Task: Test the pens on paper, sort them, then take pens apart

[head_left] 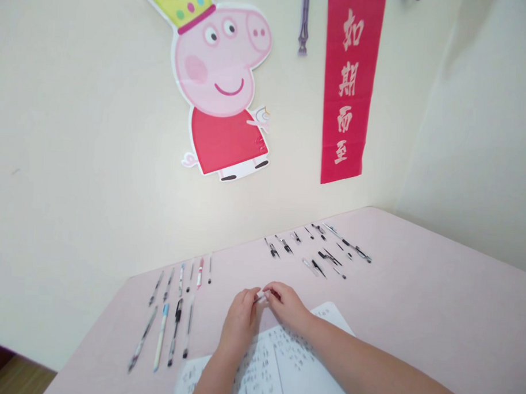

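Observation:
My left hand (pixel 240 318) and my right hand (pixel 287 304) meet over the pink table (pixel 414 306). Both are closed in a pinch on one small clear pen part (pixel 262 296) held between their fingertips. Under my forearms lies an open notebook (pixel 291 364) covered in handwriting. To the left of my hands, several whole pens (pixel 167 326) lie in rows. Beyond my hands to the right, several small pen parts (pixel 321 251) lie scattered near the wall.
The table stands in a corner, with cream walls behind and to the right. A cartoon pig sticker (pixel 224 86) and a red banner with characters (pixel 347 85) hang on the back wall. The table's left edge drops to a wooden floor (pixel 15 378).

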Tool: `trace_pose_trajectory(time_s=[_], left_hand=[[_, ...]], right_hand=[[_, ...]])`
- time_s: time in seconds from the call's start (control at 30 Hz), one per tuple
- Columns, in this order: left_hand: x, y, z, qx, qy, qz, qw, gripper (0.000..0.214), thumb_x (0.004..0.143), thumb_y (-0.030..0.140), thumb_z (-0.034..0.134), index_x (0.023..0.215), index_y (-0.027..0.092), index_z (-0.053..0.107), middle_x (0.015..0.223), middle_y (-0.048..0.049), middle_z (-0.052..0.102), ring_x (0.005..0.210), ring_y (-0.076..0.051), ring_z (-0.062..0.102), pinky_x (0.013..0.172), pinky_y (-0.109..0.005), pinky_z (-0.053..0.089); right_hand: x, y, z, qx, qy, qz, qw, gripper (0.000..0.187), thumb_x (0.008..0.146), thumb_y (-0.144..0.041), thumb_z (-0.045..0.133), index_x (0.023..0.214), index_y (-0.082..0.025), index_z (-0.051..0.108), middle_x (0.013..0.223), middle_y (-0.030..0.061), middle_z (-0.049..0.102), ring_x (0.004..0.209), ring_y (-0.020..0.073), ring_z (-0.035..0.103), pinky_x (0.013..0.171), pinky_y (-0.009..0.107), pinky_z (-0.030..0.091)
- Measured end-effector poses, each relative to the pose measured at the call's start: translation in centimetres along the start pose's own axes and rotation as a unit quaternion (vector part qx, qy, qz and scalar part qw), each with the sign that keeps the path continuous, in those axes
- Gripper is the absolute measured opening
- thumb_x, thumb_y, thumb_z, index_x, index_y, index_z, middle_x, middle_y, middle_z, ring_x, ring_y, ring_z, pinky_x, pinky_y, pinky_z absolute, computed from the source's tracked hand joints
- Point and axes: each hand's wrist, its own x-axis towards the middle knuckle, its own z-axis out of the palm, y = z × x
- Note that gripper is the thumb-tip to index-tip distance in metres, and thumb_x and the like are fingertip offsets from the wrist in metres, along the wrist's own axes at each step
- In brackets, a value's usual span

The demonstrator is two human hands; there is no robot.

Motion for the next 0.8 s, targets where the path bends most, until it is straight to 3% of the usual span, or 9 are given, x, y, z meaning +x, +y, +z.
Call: trace_pose_trajectory(time_s=[0.27,0.37,0.53,0.8], left_hand=[[0.12,0.96,-0.66,0.019,-0.037,-0.031,0.999,0.021,0.087,0.030,0.037,0.083,0.019,0.054,0.082,-0.0061,0.057,0.080,-0.019,0.054,0.074,-0.034,0.044],[0.11,0.88,-0.66,0.023,-0.046,-0.037,0.998,0.021,0.087,0.029,0.036,0.084,0.020,0.055,0.084,-0.0056,0.056,0.080,-0.019,0.055,0.074,-0.033,0.043],[0.13,0.79,-0.67,0.026,-0.048,-0.032,0.998,0.021,0.087,0.027,0.037,0.086,0.020,0.056,0.085,-0.0055,0.058,0.079,-0.017,0.055,0.073,-0.031,0.043],[-0.03,0.80,-0.75,0.053,-0.058,-0.039,0.996,0.022,0.088,0.029,0.035,0.087,0.020,0.055,0.084,-0.0050,0.058,0.078,-0.017,0.056,0.071,-0.029,0.043]], right_hand=[[-0.37,-0.97,-0.27,-0.016,-0.044,0.002,0.999,0.016,0.077,-0.017,0.050,0.079,-0.016,0.066,0.071,0.0013,0.064,0.066,0.0133,0.055,0.064,0.024,0.042],[-0.33,-0.75,-0.18,-0.015,-0.048,0.009,0.999,0.019,0.077,-0.018,0.050,0.085,-0.017,0.068,0.075,0.0027,0.067,0.068,0.0147,0.057,0.067,0.026,0.044],[-0.25,-0.21,-0.09,0.009,-0.062,-0.026,0.998,0.030,0.081,-0.019,0.045,0.101,-0.017,0.067,0.098,0.0076,0.069,0.090,0.0189,0.061,0.084,0.033,0.045],[-0.26,-0.15,-0.10,0.004,-0.067,-0.024,0.997,0.032,0.082,-0.018,0.044,0.104,-0.016,0.067,0.097,0.0084,0.069,0.085,0.0186,0.063,0.083,0.034,0.047]])
